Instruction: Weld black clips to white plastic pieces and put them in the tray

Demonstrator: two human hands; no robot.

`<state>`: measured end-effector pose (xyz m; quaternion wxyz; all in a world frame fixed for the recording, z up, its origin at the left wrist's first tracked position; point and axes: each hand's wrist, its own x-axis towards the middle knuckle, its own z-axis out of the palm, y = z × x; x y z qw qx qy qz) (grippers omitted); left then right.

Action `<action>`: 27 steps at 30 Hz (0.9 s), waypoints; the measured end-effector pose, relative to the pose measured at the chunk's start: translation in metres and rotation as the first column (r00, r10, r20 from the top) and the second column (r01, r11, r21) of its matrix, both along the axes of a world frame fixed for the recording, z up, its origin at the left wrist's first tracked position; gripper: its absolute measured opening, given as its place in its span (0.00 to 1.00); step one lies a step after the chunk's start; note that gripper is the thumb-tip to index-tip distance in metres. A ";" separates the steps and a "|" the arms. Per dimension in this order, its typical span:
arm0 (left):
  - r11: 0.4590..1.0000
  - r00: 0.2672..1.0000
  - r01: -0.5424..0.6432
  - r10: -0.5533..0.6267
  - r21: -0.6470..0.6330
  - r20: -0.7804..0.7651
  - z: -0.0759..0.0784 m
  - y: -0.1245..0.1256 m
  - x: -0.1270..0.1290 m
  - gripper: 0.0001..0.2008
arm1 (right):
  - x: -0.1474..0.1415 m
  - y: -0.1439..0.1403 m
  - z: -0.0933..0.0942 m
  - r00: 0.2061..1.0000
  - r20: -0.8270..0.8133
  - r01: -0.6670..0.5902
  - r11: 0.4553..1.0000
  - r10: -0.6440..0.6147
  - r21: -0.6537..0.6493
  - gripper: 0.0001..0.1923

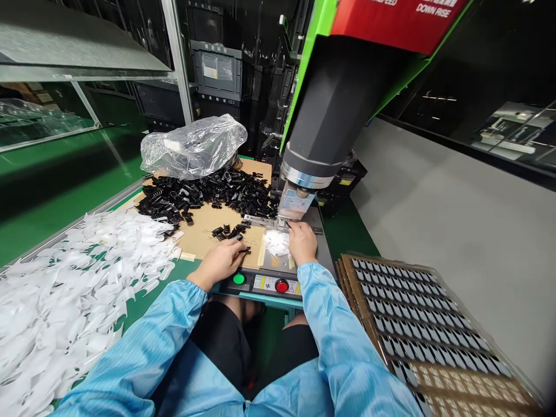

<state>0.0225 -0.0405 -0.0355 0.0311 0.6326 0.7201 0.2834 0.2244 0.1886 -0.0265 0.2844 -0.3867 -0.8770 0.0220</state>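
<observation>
My left hand (220, 262) rests low over the brown cardboard (202, 229), its fingers pinched on a small black plastic part (247, 250). A few more black parts (226, 231) lie just beyond those fingertips. My right hand (303, 242) reaches to the metal fixture (283, 222) beneath the press head (296, 202). Its fingers are closed together at the fixture; what they grip, if anything, is too small to make out. Beside that hand, a little heap of white plastic pieces (277, 242) lies on the machine's base.
White plastic pieces (56, 301) are spread over the left of the table. Black parts (208, 194) are heaped behind, under a clear plastic bag (195, 147). A green button (238, 279) and red button (282, 286) front the base. Stacked trays (417, 313) of grey parts stand right.
</observation>
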 end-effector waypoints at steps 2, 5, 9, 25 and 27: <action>1.000 0.999 -0.005 0.005 0.009 0.038 0.004 0.003 0.003 0.11 | -0.001 0.001 0.002 1.000 0.019 0.001 1.000 -0.001 -0.014 0.19; 0.998 0.995 -0.029 0.023 0.056 0.094 0.013 0.019 0.007 0.12 | -0.002 0.001 0.006 0.998 0.062 -0.005 1.000 0.006 -0.022 0.19; 0.991 0.995 -0.082 0.076 0.107 0.063 0.027 0.064 0.014 0.14 | 0.002 -0.003 0.013 0.987 0.161 -0.011 1.000 0.013 -0.019 0.23; 0.999 0.983 -0.032 0.035 0.021 -0.180 0.016 0.156 0.047 0.20 | 0.008 -0.006 0.020 0.963 0.269 -0.005 0.998 0.023 -0.068 0.28; 1.000 0.987 -0.002 0.001 -0.008 -0.158 0.020 0.152 0.043 0.24 | 0.007 -0.005 0.020 0.970 0.241 -0.020 0.997 0.036 -0.068 0.29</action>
